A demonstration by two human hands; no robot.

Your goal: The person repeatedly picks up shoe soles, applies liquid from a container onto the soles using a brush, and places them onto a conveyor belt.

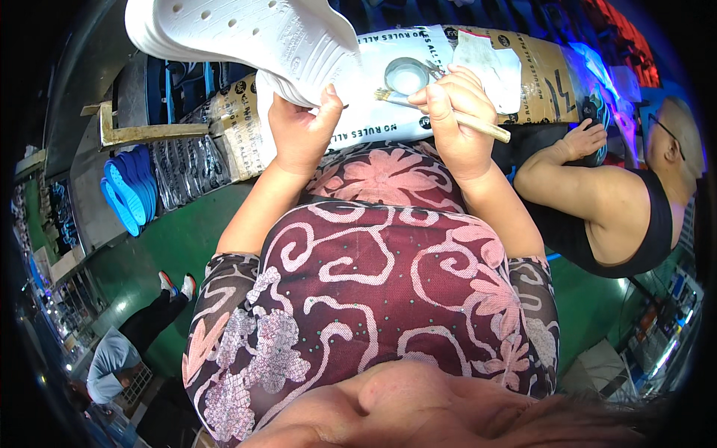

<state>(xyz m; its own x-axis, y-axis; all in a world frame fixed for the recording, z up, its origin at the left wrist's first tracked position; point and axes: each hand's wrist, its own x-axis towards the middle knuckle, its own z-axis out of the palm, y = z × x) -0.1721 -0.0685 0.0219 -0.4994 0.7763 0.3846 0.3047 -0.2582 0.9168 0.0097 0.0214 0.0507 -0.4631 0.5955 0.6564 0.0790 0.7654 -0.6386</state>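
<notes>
"Starting at the left, what do we see?"

"We see blue soles (128, 187), then the white sole (246, 37), tilted, its near end clasped between thumb and fingers of our left hand (301, 133)."

"And further right?"

"We have a round dish (407, 78) on the paper-covered bench (373, 125), then the brush (482, 127), bristles just beside the dish, handle pinched in our right hand (461, 119). Rightmost, we have a co-worker (601, 198) beside the bench."

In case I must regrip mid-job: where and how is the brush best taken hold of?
Probably pinch the exposed end of its handle, coming from the right: that slim, straight length juts out past the right hand, while the bristles point left.
</notes>
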